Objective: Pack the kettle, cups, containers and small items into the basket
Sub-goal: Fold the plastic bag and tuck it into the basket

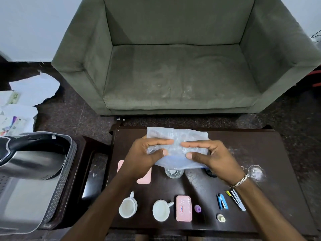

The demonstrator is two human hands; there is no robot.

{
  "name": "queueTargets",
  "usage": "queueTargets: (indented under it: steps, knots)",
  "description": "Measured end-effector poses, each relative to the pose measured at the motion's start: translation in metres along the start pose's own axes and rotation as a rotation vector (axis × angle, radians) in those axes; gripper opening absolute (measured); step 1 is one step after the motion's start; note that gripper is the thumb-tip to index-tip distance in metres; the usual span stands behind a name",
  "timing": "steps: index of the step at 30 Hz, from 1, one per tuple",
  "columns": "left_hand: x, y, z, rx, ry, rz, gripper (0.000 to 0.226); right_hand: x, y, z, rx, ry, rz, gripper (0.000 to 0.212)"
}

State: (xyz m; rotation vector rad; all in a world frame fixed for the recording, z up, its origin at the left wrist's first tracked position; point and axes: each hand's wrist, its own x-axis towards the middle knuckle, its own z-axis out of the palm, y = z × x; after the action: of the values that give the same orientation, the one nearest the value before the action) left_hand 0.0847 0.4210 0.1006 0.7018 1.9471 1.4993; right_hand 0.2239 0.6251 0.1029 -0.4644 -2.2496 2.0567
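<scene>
Both hands hold a translucent bluish plastic container (177,136) tilted above the dark table (260,153): my left hand (147,157) grips its left side, my right hand (210,157) its right side. The steel kettle (29,159) with a black handle lies in the grey perforated basket (57,193) at the left. Two white cups (127,206) (161,210) stand near the table's front edge. Beside them lie a pink case (184,208), a purple cap (198,208), a blue stapler (222,201), tweezers (236,200) and a small cream piece (221,218). A clear glass (173,173) sits under the container. A pink flat item (144,180) lies partly hidden beneath my left hand.
A grey-green sofa (173,66) faces the table's far edge. Papers (26,94) lie on the floor at the left. A clear round lid (256,172) rests on the table's right side. The basket stands on a dark stool (86,171) left of the table.
</scene>
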Motion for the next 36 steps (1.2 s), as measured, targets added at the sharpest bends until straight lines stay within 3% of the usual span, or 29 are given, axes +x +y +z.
queueTargets:
  steps: [6,14,20,29,36]
  knots:
    - [-0.004,-0.005,-0.011,0.173,-0.106,0.037,0.064,0.007,-0.004,0.007,0.026,-0.003,0.020,0.053]
    - [-0.012,-0.012,-0.025,0.180,-0.164,-0.019,0.100,0.015,-0.009,0.008,-0.071,-0.164,0.013,0.081]
    - [-0.016,-0.019,-0.048,-0.014,-0.148,-0.068,0.096,0.025,-0.001,0.022,-0.038,-0.223,0.051,0.091]
    - [-0.057,-0.041,-0.110,-0.109,-0.004,-0.098,0.085,0.040,-0.001,0.086,-0.001,-0.238,0.095,0.095]
    - [-0.127,-0.067,-0.186,-0.085,0.171,-0.132,0.057,0.061,-0.008,0.177,-0.005,-0.385,0.080,0.080]
